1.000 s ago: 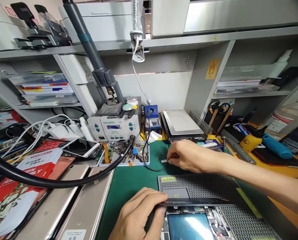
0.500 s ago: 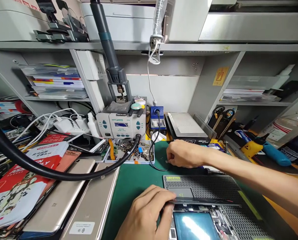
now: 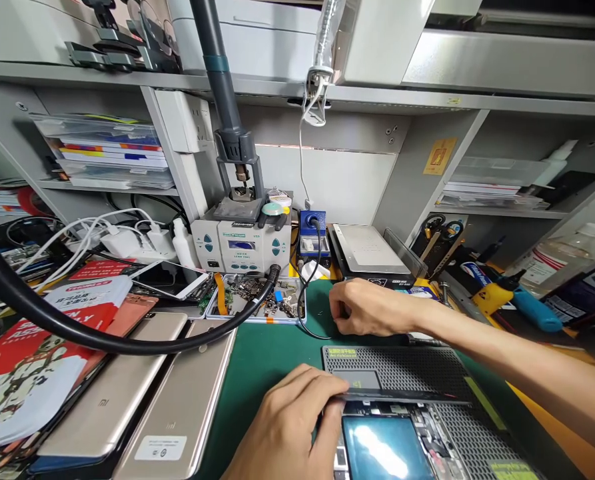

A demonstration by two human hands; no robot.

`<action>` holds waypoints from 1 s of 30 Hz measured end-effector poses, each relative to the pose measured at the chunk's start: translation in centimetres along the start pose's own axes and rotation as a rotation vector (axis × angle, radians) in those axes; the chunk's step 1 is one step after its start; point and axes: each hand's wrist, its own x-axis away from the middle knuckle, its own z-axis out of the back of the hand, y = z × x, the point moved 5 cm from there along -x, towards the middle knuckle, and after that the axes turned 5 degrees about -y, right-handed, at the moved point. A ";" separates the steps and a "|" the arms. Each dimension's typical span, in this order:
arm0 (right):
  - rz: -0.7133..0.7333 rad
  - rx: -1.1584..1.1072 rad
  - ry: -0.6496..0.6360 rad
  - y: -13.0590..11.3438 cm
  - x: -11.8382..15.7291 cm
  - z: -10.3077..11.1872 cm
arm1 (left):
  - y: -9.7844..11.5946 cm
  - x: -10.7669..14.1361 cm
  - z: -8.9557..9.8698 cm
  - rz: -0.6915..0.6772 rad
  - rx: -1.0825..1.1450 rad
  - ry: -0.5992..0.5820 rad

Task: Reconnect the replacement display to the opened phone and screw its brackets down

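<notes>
In the head view my left hand [image 3: 294, 420] grips the near-left end of a thin dark panel [image 3: 402, 397], thumb below and fingers above. The panel stands tilted up, nearly edge-on, over an opened phone [image 3: 440, 440]. The phone's shiny battery [image 3: 384, 447] and inner parts lie exposed below it. The phone rests on a grey perforated pad [image 3: 407, 367] with yellow-green labels. Farther back, my right hand [image 3: 360, 307] is closed with fingertips down at the green mat [image 3: 262, 347]. Whatever its fingers pinch, if anything, is hidden.
A tray of small parts [image 3: 290, 303] sits behind the mat, below a hot-air station [image 3: 242, 243]. Its black hose [image 3: 127, 340] loops across the left. Gold phones [image 3: 177, 407] lie at left. A yellow bottle [image 3: 497, 293] stands at right.
The view has shifted slightly. My right hand stays at the same patch of mat, its fingers slightly rearranged. My left hand still holds the panel tilted over the phone.
</notes>
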 end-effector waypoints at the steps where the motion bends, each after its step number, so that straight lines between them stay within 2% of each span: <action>1: 0.023 -0.002 0.066 0.0 0.9 0.1 | 0.0 0.0 0.1 0.000 0.006 0.000; 5: 0.110 0.050 0.497 -1.2 7.2 -0.1 | 0.1 0.0 0.2 0.007 0.000 -0.002; 8: 0.235 0.162 0.762 -3.0 12.6 -2.1 | 0.0 0.0 0.1 0.005 -0.033 0.001; 10: 0.275 0.213 0.854 -3.8 15.1 -3.8 | -0.1 0.0 0.1 0.006 -0.046 -0.001; 13: 0.274 0.230 0.927 -4.4 17.3 -5.8 | -0.1 -0.1 0.0 0.016 -0.051 -0.020; 17: 0.161 0.118 0.988 -5.1 18.9 -7.4 | 0.0 0.0 0.3 0.070 -0.041 -0.026; 20: 0.018 -0.041 0.989 -4.4 20.2 -8.4 | 0.1 0.1 0.5 0.124 -0.021 -0.038; 25: -0.246 -0.234 0.746 -0.7 21.4 -10.6 | -0.1 0.1 0.5 0.179 -0.006 -0.067; 30: -0.308 -0.228 0.538 1.4 20.9 -12.6 | -0.5 0.2 0.3 0.219 0.006 -0.064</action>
